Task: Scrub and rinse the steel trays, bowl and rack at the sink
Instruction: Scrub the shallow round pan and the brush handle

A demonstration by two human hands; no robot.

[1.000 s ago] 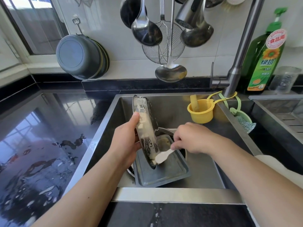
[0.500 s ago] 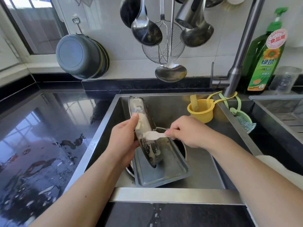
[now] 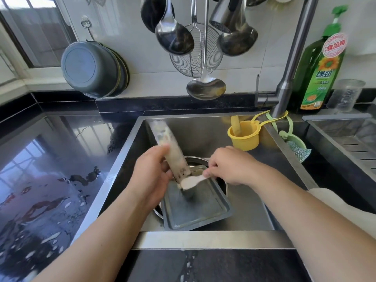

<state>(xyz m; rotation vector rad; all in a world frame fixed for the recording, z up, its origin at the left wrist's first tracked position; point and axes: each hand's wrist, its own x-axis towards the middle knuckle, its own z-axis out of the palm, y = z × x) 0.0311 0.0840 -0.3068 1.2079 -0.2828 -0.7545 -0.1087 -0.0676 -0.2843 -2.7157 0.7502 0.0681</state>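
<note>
Now, at frame centre, our left hand grips the soapy steel tray on edge over the sink, so our right hand, pinching a white brush, reaches its face.

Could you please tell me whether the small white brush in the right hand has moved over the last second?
Yes. The small white brush swept up the soapy steel tray, away from the flat tray in the sink, then back down to just above it, in the right hand.

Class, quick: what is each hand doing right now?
Left hand: grips the soapy tray, held on edge.
Right hand: pinches the white brush against it.
</note>
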